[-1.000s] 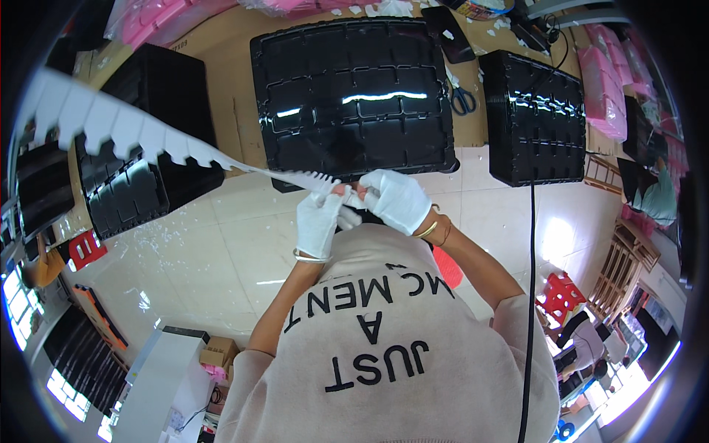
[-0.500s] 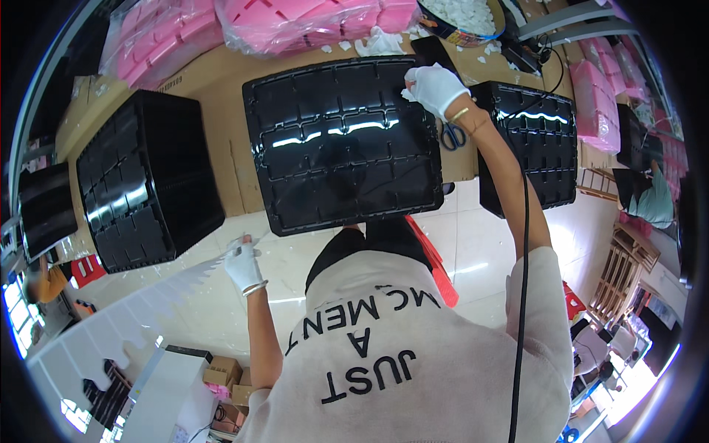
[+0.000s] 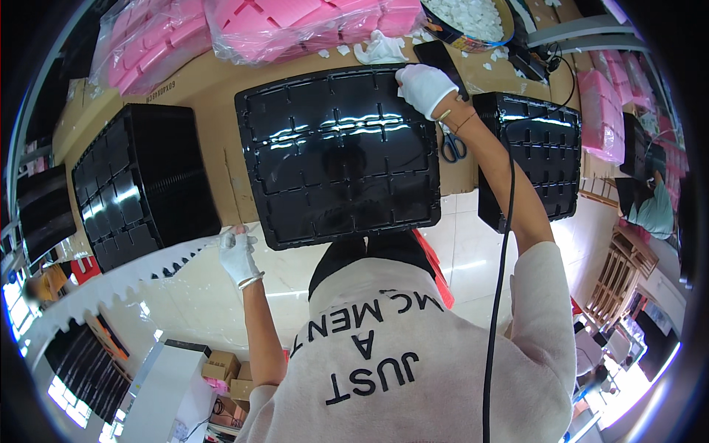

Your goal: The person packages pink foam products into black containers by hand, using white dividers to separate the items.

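In front of me lies a stack of black plastic trays [image 3: 336, 214], ribbed face up. My right hand [image 3: 425, 90], in a white glove, is at its far right corner with the fingers curled in; what they pinch there, if anything, is hidden. My left hand [image 3: 240, 257], also gloved in white, is low at the left, near the tray's near left corner. Its closed fingers hold the end of a long whitish plastic strip [image 3: 96, 299] with a notched edge, which stretches away to the left.
More black tray stacks stand at the left [image 3: 166, 177] and right [image 3: 535, 155]. Scissors [image 3: 452, 148] and a black phone [image 3: 439, 63] lie on the cardboard-covered table. Pink foam in plastic bags [image 3: 310, 22] and a tub of white scraps [image 3: 469, 18] sit behind. A black cable [image 3: 501, 295] hangs over my right arm.
The notched strip has swung upward on the left side and twisted. My right hand has shifted slightly left along the tray corner. The view has tilted a little.
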`<action>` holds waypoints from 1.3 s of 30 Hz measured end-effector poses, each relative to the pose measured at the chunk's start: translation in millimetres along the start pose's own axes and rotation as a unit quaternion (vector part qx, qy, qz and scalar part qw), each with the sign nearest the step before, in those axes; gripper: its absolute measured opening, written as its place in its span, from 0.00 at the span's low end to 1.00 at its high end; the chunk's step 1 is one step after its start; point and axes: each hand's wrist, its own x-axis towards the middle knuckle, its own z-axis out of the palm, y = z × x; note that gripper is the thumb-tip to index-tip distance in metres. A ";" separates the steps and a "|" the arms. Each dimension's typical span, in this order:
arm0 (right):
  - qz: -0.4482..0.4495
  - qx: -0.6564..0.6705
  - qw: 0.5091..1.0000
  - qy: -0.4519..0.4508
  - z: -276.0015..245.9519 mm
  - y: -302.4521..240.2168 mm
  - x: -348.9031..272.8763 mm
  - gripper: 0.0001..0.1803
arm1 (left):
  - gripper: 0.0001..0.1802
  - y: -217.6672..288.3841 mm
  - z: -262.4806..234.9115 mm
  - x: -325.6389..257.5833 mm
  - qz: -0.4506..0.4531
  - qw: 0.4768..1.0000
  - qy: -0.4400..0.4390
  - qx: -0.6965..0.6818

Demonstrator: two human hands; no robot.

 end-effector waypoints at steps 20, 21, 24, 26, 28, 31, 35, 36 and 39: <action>-0.009 0.162 0.987 0.016 -22.8 16.4 -15.8 0.09 | 0.09 90.2 78.8 -49.6 0.004 0.969 -0.243 -0.038; -0.012 0.161 0.987 0.015 -19.5 16.2 -11.6 0.09 | 0.09 89.2 80.5 -45.8 0.004 0.970 -0.241 -0.039; -0.005 0.120 0.992 0.033 -1.1 18.2 -1.2 0.08 | 0.07 81.2 86.5 -36.3 -0.003 0.973 -0.230 -0.011; -0.015 0.070 0.996 0.061 8.0 18.6 1.8 0.08 | 0.05 75.3 88.9 -34.4 -0.022 0.977 -0.213 0.014; -0.020 0.048 0.996 0.071 13.8 18.1 3.6 0.08 | 0.04 70.0 91.5 -31.9 -0.017 0.977 -0.213 0.019; -0.013 0.031 0.997 0.076 8.3 10.0 4.4 0.08 | 0.03 55.6 93.5 -28.0 0.001 0.977 -0.211 0.021; -0.016 0.005 0.996 0.086 7.0 7.2 0.7 0.08 | 0.06 54.6 99.6 -23.8 -0.001 0.978 -0.208 0.005; -0.015 0.001 0.995 0.099 7.8 5.5 -0.9 0.08 | 0.06 53.1 99.1 -23.7 -0.001 0.978 -0.207 0.005; -0.007 0.020 0.995 0.096 9.7 -0.2 -11.5 0.07 | 0.07 51.0 98.6 -23.1 -0.025 0.980 -0.198 -0.005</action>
